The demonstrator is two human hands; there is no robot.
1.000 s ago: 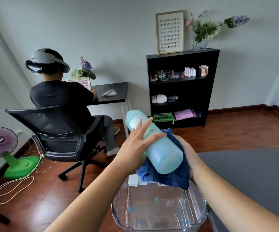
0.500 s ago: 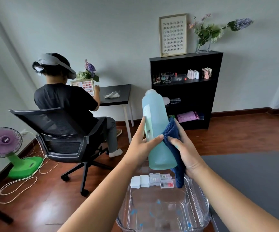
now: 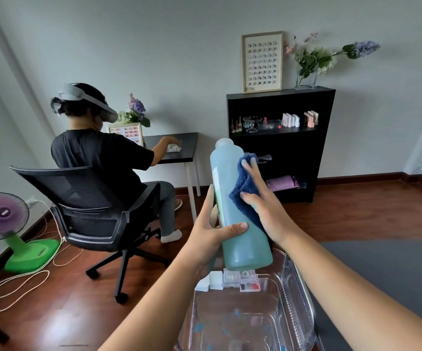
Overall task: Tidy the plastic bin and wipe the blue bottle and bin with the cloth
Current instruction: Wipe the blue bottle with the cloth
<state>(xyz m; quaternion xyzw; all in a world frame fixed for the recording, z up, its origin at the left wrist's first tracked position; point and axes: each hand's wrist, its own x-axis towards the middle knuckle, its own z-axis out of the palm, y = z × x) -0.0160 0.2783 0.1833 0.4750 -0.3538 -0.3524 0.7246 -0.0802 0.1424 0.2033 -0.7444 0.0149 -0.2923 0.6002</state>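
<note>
Head view: blue bottle [image 3: 240,211] upright above plastic bin [image 3: 303,312], gripped low by left hand [image 3: 209,239]; right hand [image 3: 265,206] flat, fingers straight, pressing cloth [image 3: 242,188] against side. Probably full, heavy, smooth, slippery; best gripped round lower body.

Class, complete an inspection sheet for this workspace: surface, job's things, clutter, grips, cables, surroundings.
Surface: dark grey flat surface at right; reddish wooden floor.
Job's things: tall translucent blue plastic bottle, nearly upright above clear plastic bin; dark blue cloth against its side.
Clutter: small white and clear boxes rowed at bin's far end.
Grips: left hand holds bottle; right hand presses cloth on it.
Cables: white cord looped on floor by green-based fan.
Surroundings: seated person, black shelf unit.
</note>
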